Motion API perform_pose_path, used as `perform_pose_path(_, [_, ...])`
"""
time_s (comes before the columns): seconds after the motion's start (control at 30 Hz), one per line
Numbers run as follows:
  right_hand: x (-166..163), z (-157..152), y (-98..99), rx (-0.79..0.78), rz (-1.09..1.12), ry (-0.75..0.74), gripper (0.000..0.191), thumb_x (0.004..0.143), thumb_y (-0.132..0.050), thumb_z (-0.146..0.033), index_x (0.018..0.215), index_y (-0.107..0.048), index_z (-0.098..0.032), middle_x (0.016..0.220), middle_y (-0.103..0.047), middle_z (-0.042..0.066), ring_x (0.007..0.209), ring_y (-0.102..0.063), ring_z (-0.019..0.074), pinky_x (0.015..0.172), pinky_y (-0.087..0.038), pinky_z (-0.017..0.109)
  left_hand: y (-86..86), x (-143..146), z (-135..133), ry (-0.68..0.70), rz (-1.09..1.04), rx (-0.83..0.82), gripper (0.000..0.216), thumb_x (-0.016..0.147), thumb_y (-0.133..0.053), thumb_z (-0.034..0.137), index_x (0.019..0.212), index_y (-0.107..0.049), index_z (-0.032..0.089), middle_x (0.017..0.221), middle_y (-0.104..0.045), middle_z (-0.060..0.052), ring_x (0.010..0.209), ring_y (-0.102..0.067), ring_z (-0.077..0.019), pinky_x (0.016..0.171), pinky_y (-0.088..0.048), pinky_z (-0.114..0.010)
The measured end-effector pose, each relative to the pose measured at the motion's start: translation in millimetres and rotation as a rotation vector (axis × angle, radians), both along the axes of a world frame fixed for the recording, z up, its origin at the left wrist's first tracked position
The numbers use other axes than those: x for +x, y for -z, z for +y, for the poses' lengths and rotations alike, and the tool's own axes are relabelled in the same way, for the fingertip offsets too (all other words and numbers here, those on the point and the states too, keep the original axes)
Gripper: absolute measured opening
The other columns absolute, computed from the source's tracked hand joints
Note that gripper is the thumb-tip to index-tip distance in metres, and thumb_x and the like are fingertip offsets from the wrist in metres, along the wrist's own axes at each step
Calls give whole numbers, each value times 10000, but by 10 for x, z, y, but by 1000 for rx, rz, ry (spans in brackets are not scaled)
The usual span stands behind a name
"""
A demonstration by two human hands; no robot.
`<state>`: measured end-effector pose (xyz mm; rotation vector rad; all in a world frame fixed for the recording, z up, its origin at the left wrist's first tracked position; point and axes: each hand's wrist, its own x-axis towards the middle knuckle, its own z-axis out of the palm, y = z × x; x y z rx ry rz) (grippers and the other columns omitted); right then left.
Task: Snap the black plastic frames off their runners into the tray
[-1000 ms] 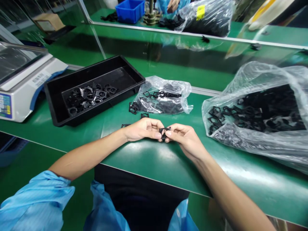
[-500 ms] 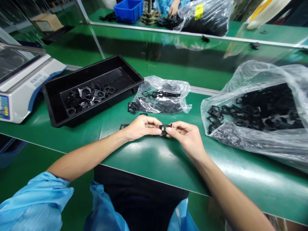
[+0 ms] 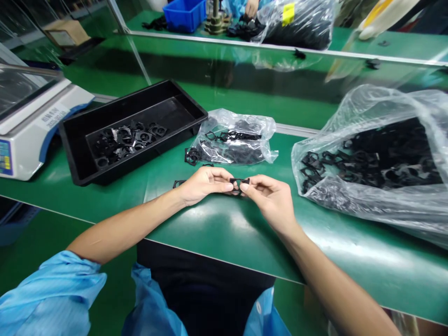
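Between my two hands is a small black plastic frame with an opening in its middle. My left hand pinches its left end, and my right hand pinches the right end. Fingertips cover part of it. Just beside my left wrist lies another black plastic piece on the green table. Beyond my hands sits a clear plastic bag with similar black pieces, and one loose piece lies at its left edge.
A black tray holds several black pieces at the left, beside a white scale. At the right lies a large open plastic bag of black parts. Across a divider, a co-worker's hand is near a blue bin.
The black frame has tilted slightly and risen a little between my fingertips. Both hands keep their hold, almost in place. The co-worker's hand across the divider has shifted slightly.
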<state>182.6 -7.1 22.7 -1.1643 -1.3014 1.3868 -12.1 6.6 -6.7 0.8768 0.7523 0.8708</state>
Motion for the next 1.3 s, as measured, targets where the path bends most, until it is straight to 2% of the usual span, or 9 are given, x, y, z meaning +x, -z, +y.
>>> perform_pose_path(0.27, [-1, -24, 25, 45, -68, 35, 386, 660, -864, -538, 734, -707, -194, 739, -708, 32, 676, -670, 181, 716, -600, 336, -3, 15, -14, -32, 18, -70, 440, 572, -959, 355, 863, -748, 102, 863, -787, -83, 795, -766, -200, 837, -608, -362])
perform_pose_path(0.43, [-13, -13, -1, -11, -30, 26, 380, 632, -887, -514, 697, -695, -193, 665, -685, 17, 621, -658, 171, 687, -600, 333, -9, 8, -2, -53, 56, 12, 416, 541, -969, 330, 824, -754, 114, 797, -770, -40, 751, -724, -144, 818, -583, -306])
perform_pose_path(0.63, [-24, -14, -45, -41, -1, -10, 390, 630, -887, -523, 682, -692, -189, 608, -643, -1, 574, -624, 152, 641, -573, 315, -53, -8, -22, -1, 87, 93, 393, 592, -947, 347, 815, -731, 105, 771, -759, -53, 724, -726, -162, 762, -580, -305])
perform_pose_path(0.83, [6, -21, -6, 63, -89, 53, 356, 692, -847, -504, 701, -675, -193, 677, -663, 17, 622, -627, 165, 652, -561, 313, -46, 11, -22, -52, 28, -2, 476, 581, -956, 350, 914, -720, 105, 789, -775, -66, 743, -763, -190, 775, -602, -315])
perform_pose_path(1.03, [0, -23, 1, 79, -117, 60, 343, 708, -832, -496, 691, -661, -199, 663, -663, 17, 608, -617, 166, 646, -553, 311, -31, 24, -26, -138, 73, 18, 437, 555, -965, 300, 874, -742, 102, 759, -777, -51, 713, -740, -152, 777, -590, -281])
perform_pose_path(1.3, [1, -3, 11, 70, -130, 53, 376, 711, -821, -534, 696, -653, -198, 656, -647, 17, 595, -602, 165, 614, -532, 306, -31, 50, -29, -91, 6, -18, 395, 588, -947, 300, 872, -752, 107, 831, -784, -71, 772, -750, -179, 845, -598, -350])
